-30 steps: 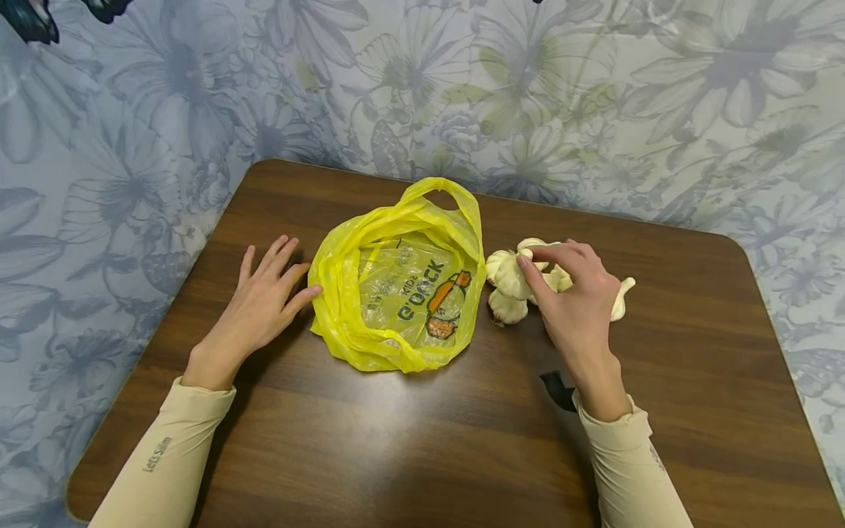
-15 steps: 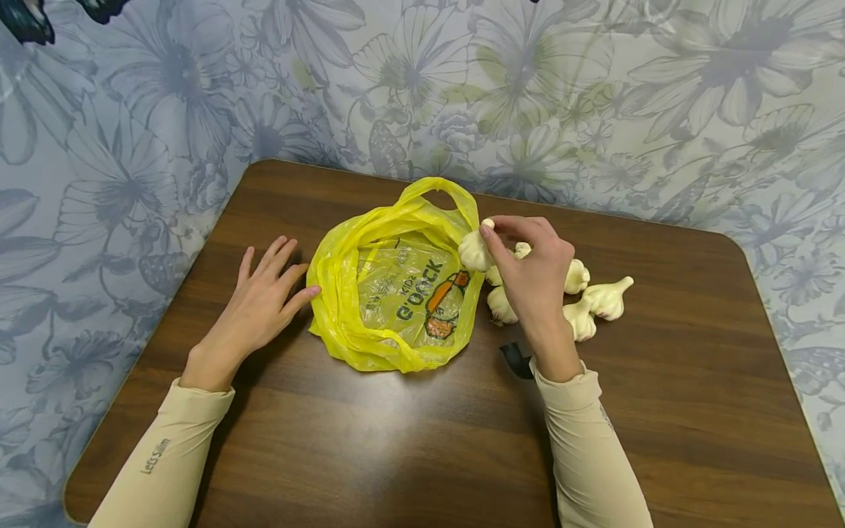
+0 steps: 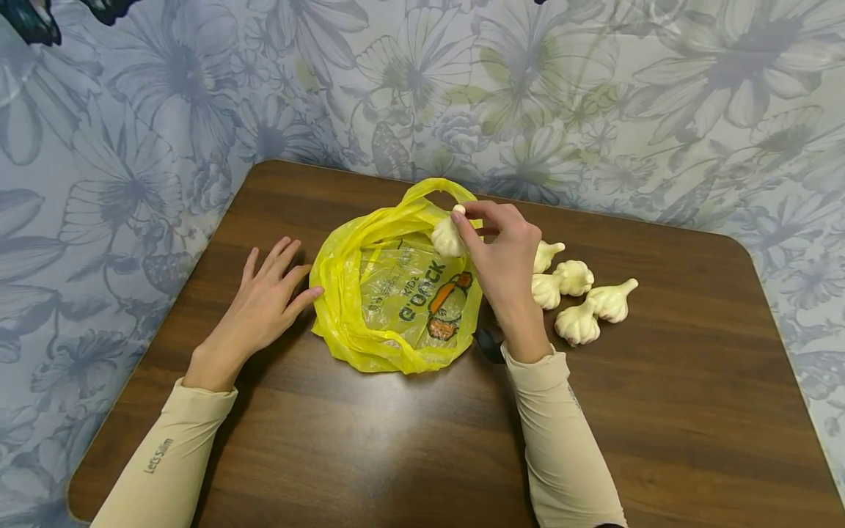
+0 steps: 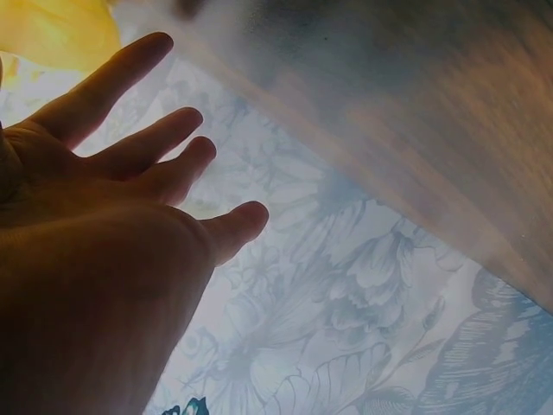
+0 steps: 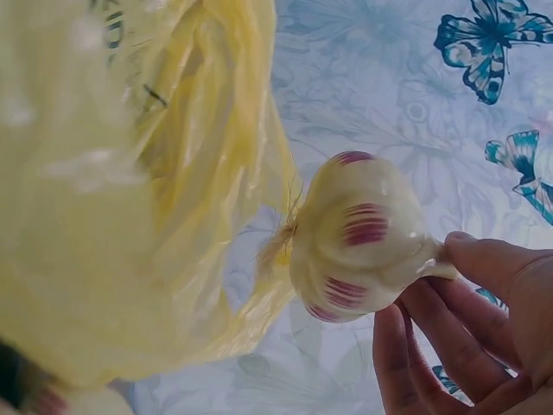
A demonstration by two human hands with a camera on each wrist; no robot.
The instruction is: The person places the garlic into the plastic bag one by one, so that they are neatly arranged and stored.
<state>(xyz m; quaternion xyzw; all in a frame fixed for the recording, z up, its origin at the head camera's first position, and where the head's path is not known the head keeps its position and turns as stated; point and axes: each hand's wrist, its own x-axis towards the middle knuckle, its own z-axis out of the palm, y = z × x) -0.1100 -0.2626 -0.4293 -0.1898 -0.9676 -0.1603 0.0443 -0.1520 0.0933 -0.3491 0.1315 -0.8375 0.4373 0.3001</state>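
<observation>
A yellow plastic bag (image 3: 343,323) stands with its mouth spread wide, printed lettering showing on its inside bottom. Over the bag's right rear rim, my right hand (image 3: 502,253) pinches a garlic bulb (image 3: 447,238) by its stem between thumb and fingers. In the right wrist view that garlic bulb (image 5: 359,238) shows purple streaks and a tuft of roots, beside the yellow bag (image 5: 207,173). My left hand (image 3: 260,312) lies with fingers spread at the bag's left side, thumb tip against or very near it. The left wrist view shows the left hand (image 4: 112,173) with straight fingers.
Several other garlic bulbs (image 3: 577,324) lie on the brown table (image 3: 686,381) to the right of the bag, some partly hidden behind the right hand. A dark strap-like piece (image 3: 488,345) sits at the right wrist. A floral-patterned wall (image 3: 409,88) rises behind the table.
My right hand has lifted a garlic bulb from the group on the right and carried it left to above the bag's rim. The left hand and the bag stay about where they were.
</observation>
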